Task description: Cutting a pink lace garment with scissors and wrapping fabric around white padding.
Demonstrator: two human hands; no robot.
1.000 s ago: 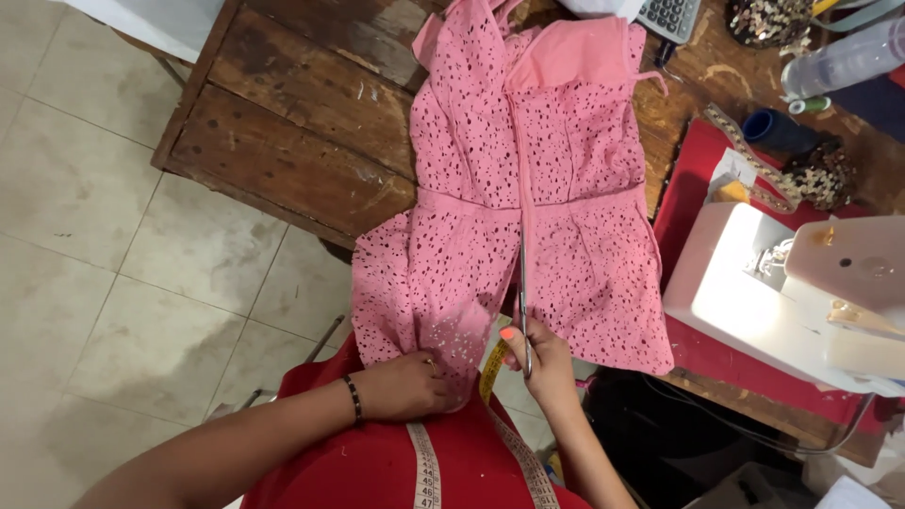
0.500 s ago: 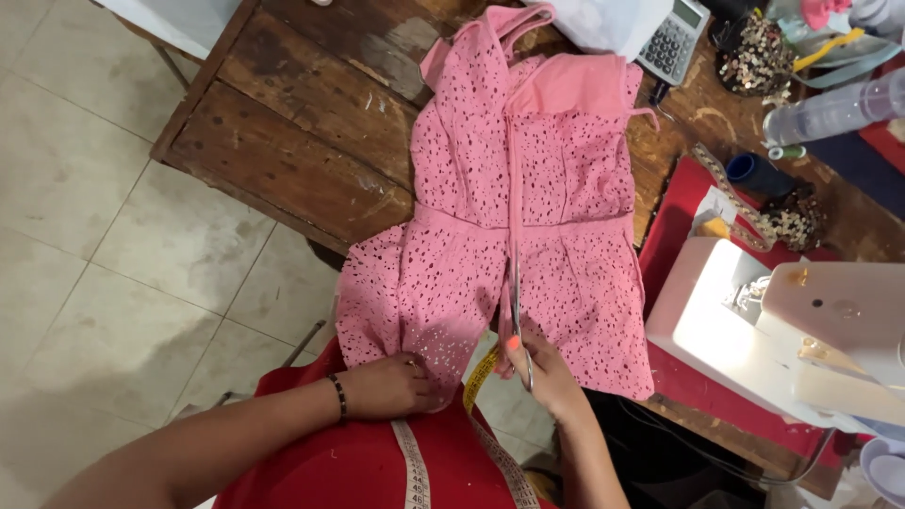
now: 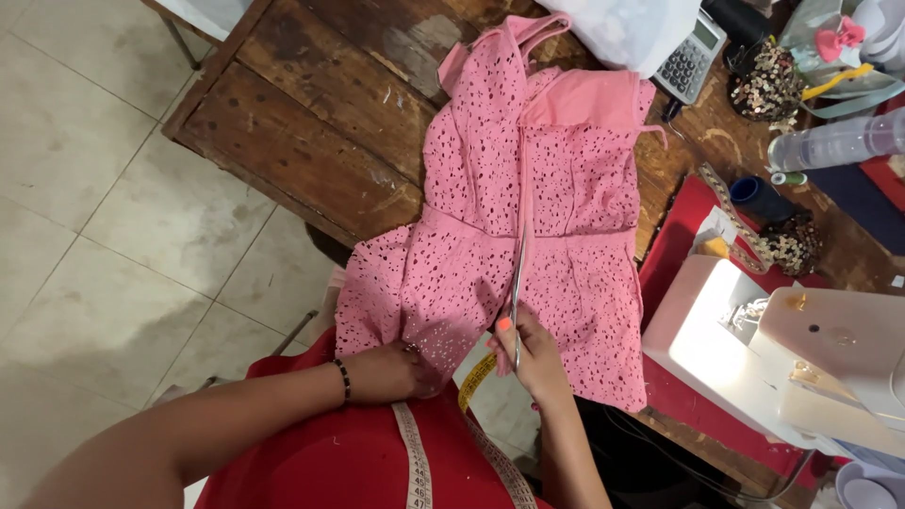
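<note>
A worn wooden table (image 3: pixel 311 141) fills the upper middle of the view, its near-left edge running diagonally above a pale tiled floor (image 3: pixel 104 236) that lies open all along the left side. Spread across the table and hanging over its near edge is a pink eyelet dress (image 3: pixel 528 217), neckline away from the person, hem toward them. To the right, a white sewing machine (image 3: pixel 801 358) on a red cloth crowds that side, with a calculator (image 3: pixel 688 61), a clear plastic bottle (image 3: pixel 834 141) and sequined trim near the far edge. The left hand (image 3: pixel 382 370), a dark bead bracelet at its wrist, is closed flat on the hem's lower left part, pressing the fabric down over the edge. The right hand (image 3: pixel 537 353) is curled around the handles of a pair of scissors (image 3: pixel 517 283), whose blades point away up the dress's centre line, nearly closed. A yellow tape measure (image 3: pixel 476 379) hangs between the two hands.
</note>
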